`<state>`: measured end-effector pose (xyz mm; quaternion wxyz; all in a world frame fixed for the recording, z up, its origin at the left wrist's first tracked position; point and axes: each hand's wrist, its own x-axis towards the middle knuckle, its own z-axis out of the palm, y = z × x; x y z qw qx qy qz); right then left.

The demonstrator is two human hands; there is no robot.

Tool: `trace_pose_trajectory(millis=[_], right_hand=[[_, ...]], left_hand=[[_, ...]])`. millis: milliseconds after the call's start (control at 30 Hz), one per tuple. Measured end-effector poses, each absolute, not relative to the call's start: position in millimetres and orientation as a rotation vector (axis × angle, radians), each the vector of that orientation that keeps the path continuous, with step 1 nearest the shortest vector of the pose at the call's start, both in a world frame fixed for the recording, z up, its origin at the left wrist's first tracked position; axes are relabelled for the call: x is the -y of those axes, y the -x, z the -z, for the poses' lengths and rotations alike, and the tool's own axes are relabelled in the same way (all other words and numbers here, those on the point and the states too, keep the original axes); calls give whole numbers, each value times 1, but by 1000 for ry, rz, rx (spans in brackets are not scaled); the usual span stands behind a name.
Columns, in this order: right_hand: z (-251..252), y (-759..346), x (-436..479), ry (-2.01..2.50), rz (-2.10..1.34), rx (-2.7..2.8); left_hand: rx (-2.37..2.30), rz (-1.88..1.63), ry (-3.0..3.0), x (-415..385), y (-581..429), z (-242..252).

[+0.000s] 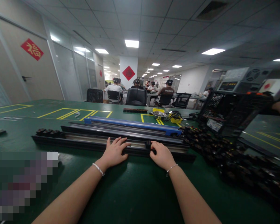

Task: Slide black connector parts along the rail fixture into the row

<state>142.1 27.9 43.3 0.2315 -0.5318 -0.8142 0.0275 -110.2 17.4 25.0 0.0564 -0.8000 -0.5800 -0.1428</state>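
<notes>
A long black channel rail (84,143) with a bright metal floor lies across the green table. My left hand (115,152) rests on its middle, fingers spread over the channel and holding nothing. Farther right, my right hand (162,155) pinches a small black block (148,144) that sits in the channel; the fingers partly cover it. Several similar black pieces (50,133) stand in a row at the rail's left end. Just behind lie a second black rail (100,130) and a blue rail (130,123).
On the right spreads a heap of small black parts (226,155), with an open black computer case (226,109) behind it. Yellow trays (158,110) with wiring and a dark strip (135,110) lie farther back. Beyond the green table (130,193), several people sit working.
</notes>
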Motion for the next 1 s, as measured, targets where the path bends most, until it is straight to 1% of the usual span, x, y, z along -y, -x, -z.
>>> trace_pose_trajectory(millis=[400, 600, 733, 1000], right_hand=[[-36, -134, -31, 1495, 24, 2097], [-32, -120, -35, 1656, 47, 1867], [-32, -111, -33, 1675, 103, 1876], [-35, -107, -31, 1730, 74, 1861]], left_hand=[[1759, 435, 2415, -18, 110, -24], [1751, 444, 2419, -18, 110, -24], [1745, 463, 2429, -18, 110, -24], [1765, 448, 2448, -17, 110, -26]])
